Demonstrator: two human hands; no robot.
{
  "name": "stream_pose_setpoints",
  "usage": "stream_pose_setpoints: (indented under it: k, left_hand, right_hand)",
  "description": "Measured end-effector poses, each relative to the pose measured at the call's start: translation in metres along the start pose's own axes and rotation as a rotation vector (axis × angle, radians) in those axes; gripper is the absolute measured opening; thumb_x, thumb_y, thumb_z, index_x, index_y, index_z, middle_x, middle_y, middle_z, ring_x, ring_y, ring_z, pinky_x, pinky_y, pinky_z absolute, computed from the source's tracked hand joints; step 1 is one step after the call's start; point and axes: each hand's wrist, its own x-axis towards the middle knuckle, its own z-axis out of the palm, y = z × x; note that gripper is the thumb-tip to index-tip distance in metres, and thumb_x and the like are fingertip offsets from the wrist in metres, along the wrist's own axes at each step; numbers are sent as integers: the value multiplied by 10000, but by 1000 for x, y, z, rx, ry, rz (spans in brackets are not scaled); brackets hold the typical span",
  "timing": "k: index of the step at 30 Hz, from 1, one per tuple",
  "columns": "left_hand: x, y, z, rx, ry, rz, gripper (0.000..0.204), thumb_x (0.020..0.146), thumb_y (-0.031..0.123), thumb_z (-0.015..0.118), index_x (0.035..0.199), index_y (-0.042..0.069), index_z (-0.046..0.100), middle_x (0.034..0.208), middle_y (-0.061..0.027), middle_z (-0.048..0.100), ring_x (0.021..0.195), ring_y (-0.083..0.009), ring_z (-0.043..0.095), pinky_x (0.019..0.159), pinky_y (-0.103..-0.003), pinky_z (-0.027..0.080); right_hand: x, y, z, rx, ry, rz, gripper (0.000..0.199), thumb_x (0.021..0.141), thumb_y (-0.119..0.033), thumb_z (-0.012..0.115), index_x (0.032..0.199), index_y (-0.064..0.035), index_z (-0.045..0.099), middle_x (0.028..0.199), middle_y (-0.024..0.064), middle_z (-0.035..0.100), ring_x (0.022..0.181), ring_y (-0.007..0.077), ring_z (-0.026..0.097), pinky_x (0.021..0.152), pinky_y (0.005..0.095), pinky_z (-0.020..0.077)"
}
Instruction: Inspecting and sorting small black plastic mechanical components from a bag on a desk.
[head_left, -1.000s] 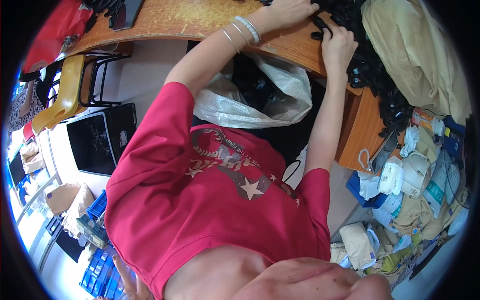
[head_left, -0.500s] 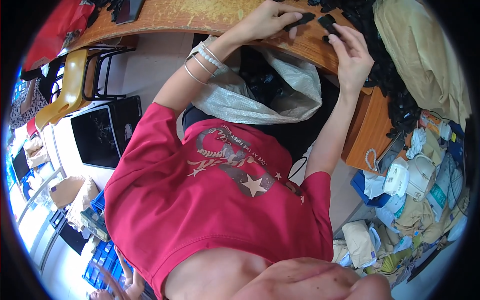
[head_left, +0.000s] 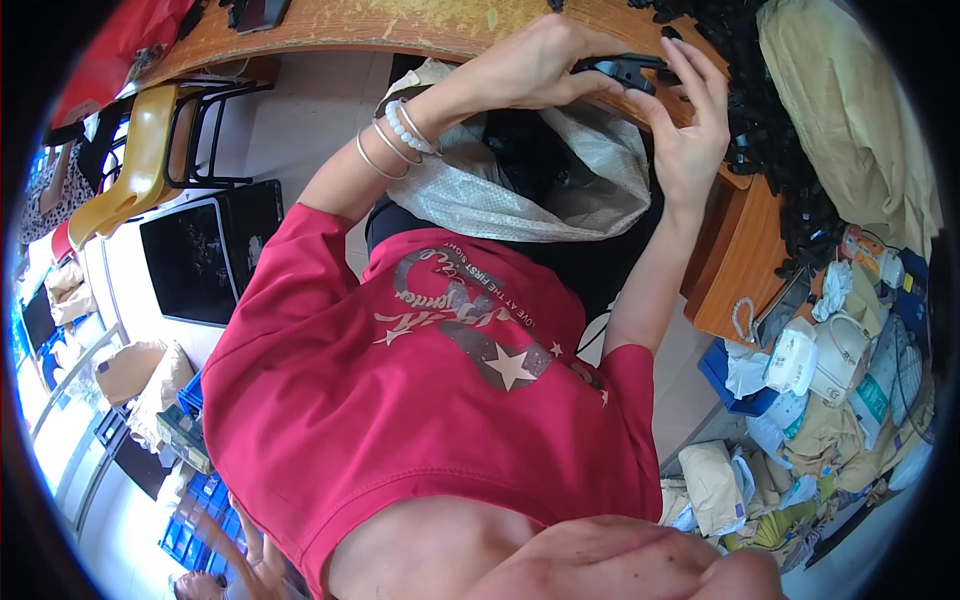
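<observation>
Near the table's edge, both hands meet at a small black plastic part, which looks like a clip or a pair of joined pieces. My left hand, bracelets on its wrist, pinches the part's left end. With thumb and fingers, my right hand grips its right end. The fingers hide how the pieces fit together. Below the hands, a white woven sack lies open across my lap, with dark pieces inside.
A heap of black parts runs along the wooden table at the right, beside a tan sack. Bags and packages crowd the far right. At left stand a yellow chair and a black-topped box; another person is at lower left.
The hands held separate black pieces apart over the table. They have come together nearer the edge, the left moving right, and the pieces now touch between them.
</observation>
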Motion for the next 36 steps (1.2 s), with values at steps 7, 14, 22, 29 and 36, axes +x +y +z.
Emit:
stream_pose_setpoints:
  k: [7,14,22,29,36]
  left_hand:
    - [-5,-2,-3,-18,1,67,349,807,238,698,1082,28,659,801,-202,660,683,-334,645,640,-370,512]
    - [-30,3,-14,-73,-216,-143,446,793,399,705,1055,38,680,745,-156,660,582,-284,613,568,-339,487]
    - [9,-19,-23,256,165,-101,308,851,272,660,950,-20,658,805,-194,629,718,-344,616,622,-404,486]
    - [26,-41,-7,355,298,-225,274,803,208,672,782,-53,591,764,-214,612,708,-383,610,638,-440,497]
    - [6,0,-14,-552,118,-375,277,917,152,593,1123,-32,612,773,-82,668,610,-102,600,530,-236,476]
  right_hand:
    - [-9,7,-2,68,-116,123,303,716,-1,740,1012,-43,688,925,63,660,877,171,636,782,280,494]
    - [-12,16,-9,316,-462,338,211,750,-17,731,958,-21,701,822,42,644,769,98,608,679,217,473]
    - [22,85,-4,-477,85,-48,183,889,-95,613,1045,-43,692,907,63,658,712,114,604,641,239,472]
    - [27,97,6,-490,-3,-44,217,880,-184,630,1065,-85,686,1009,126,646,889,253,608,792,357,472]
    - [-3,18,14,431,-225,315,228,884,-65,625,1104,-14,658,831,57,623,664,81,582,603,194,458]
